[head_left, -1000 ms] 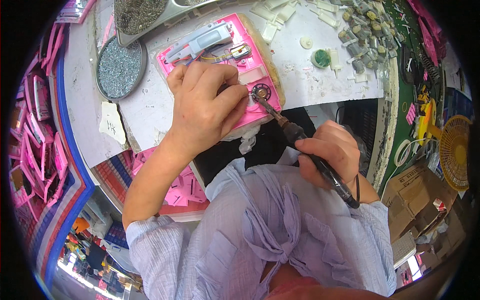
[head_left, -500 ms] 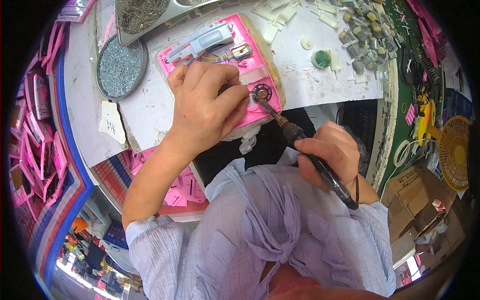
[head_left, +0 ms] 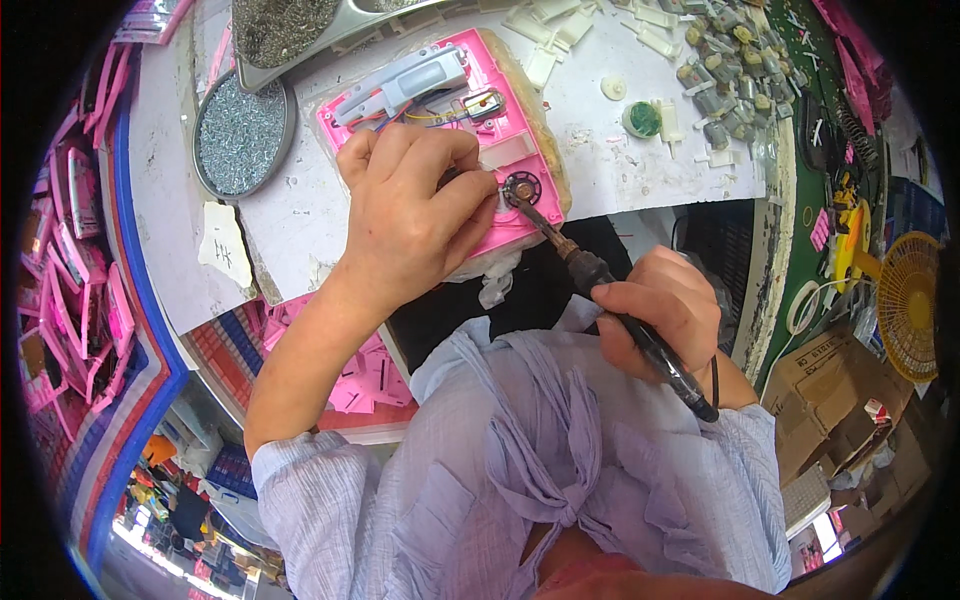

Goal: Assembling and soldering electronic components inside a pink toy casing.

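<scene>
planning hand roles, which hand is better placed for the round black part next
Probably the right hand: it grips the soldering iron, tip at the round black part. The left hand is over the pink casing.

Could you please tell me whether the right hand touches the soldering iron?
Touching: the head view shows the right hand gripping the soldering iron by its dark handle.

The left grip (head_left: 412, 215) hides part of the pink plastic casing (head_left: 482, 65) (anything it pinches, too); the view cuts off the far edge of the surface (head_left: 615, 178) and the metal tray (head_left: 348, 20).
</scene>
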Demonstrator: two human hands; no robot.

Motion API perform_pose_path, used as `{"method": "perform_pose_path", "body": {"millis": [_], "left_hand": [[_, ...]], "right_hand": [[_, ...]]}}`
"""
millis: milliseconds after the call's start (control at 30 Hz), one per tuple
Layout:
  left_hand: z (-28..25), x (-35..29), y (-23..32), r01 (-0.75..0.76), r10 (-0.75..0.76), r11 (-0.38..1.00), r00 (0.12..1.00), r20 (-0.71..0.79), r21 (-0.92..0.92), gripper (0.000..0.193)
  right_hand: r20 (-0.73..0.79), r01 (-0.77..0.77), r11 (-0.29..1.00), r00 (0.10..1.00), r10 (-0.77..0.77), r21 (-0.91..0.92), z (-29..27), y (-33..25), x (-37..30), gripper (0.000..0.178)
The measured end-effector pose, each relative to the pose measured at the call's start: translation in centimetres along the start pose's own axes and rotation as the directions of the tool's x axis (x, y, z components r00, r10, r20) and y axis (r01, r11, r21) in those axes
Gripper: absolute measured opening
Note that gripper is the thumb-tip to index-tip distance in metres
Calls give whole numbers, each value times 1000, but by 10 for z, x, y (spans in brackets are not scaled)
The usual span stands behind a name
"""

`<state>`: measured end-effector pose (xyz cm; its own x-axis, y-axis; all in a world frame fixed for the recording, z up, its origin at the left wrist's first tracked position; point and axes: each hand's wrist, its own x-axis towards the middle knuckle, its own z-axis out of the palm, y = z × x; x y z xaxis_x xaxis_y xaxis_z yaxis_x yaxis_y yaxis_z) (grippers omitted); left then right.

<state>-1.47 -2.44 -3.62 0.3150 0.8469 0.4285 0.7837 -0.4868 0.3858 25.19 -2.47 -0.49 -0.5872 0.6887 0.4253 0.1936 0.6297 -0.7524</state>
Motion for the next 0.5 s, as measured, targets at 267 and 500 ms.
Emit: {"method": "perform_pose_path", "body": {"millis": [267, 500], "left_hand": [[1, -1, -1, -6, 6, 1000, 1000, -5, 7, 22], [0, 0, -1, -1, 1, 1000, 1000, 5, 0, 22]], "right_hand": [[19, 5, 1000, 1000, -5, 6, -4, 2, -3, 38], [9, -11, 1000, 1000, 11, 2, -4, 3, -5, 39]]}}
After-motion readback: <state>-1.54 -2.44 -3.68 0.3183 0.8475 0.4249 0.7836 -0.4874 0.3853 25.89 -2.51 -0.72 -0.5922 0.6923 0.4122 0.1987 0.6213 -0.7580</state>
